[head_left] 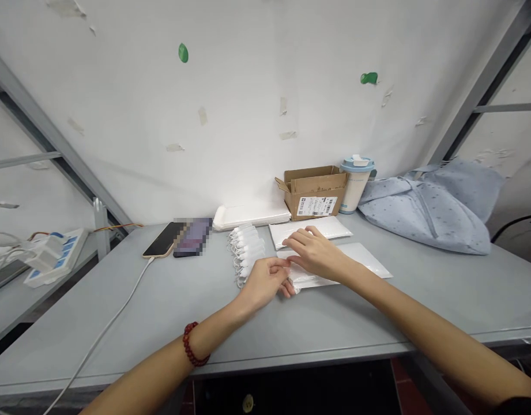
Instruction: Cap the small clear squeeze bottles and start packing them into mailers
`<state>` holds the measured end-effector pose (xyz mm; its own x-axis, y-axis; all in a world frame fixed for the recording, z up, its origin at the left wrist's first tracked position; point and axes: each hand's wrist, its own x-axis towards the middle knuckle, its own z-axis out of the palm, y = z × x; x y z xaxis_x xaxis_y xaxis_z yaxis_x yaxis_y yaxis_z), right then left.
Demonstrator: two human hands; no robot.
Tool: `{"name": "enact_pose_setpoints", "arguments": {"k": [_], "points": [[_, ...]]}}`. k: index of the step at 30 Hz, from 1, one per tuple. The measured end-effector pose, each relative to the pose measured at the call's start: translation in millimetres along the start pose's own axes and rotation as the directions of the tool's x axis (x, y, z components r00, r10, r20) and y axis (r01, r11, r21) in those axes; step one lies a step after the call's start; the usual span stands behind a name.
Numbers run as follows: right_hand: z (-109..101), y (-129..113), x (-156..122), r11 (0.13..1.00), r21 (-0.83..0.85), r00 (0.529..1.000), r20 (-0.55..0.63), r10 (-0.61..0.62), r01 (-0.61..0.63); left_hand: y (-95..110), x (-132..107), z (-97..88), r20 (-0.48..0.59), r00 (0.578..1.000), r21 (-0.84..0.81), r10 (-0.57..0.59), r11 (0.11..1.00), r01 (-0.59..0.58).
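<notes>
A white padded mailer [364, 262] lies flat on the desk, and both hands meet at its left end. My left hand [265, 282], a red bead bracelet at its wrist, is closed with curled fingers; a small whitish bit shows beside the fingertips, too hidden to name. My right hand [315, 253] reaches over the mailer, thumb and fingers pinched at its end edge. Just behind lies a second white mailer [308, 230]. To the left of my left hand is a row of several small white tube-shaped pieces [250, 251] with thin string loops.
Behind the row lies a stack of white mailers [252, 215]. An opened cardboard box [317, 196], a lidded cup [356, 187] and a blue patterned cloth bag [429, 210] stand along the wall. Two phones [164, 239] lie left, one on a white cable [113, 320]. A power strip [60, 259] is far left.
</notes>
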<state>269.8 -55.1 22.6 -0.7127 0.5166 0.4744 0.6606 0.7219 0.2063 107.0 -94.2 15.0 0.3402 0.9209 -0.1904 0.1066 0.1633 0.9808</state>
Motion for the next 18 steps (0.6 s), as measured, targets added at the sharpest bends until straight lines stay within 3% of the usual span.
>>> {"name": "enact_pose_setpoints", "arguments": {"k": [4,11,14,18], "points": [[-1.0,2.0,0.0,0.998,0.034,0.974,0.223,0.045,-0.054,-1.3,-1.7,0.4,0.000,0.999,0.017,-0.036,0.999,0.036],[-23.7,6.5,-1.9,0.940,0.196,0.899,0.396,0.186,-0.280,-0.5,-3.5,4.1,-0.087,0.996,0.051,-0.022,0.998,0.026],[-31.9,10.6,-2.3,0.888,0.277,0.842,0.505,0.191,-0.368,0.1,-4.3,6.9,-0.095,0.995,0.066,-0.036,0.997,0.042],[-33.7,16.3,-3.4,0.848,0.279,0.726,0.667,0.167,-0.450,-6.0,-2.8,7.3,-0.057,0.998,0.116,-0.032,0.992,0.039]]}}
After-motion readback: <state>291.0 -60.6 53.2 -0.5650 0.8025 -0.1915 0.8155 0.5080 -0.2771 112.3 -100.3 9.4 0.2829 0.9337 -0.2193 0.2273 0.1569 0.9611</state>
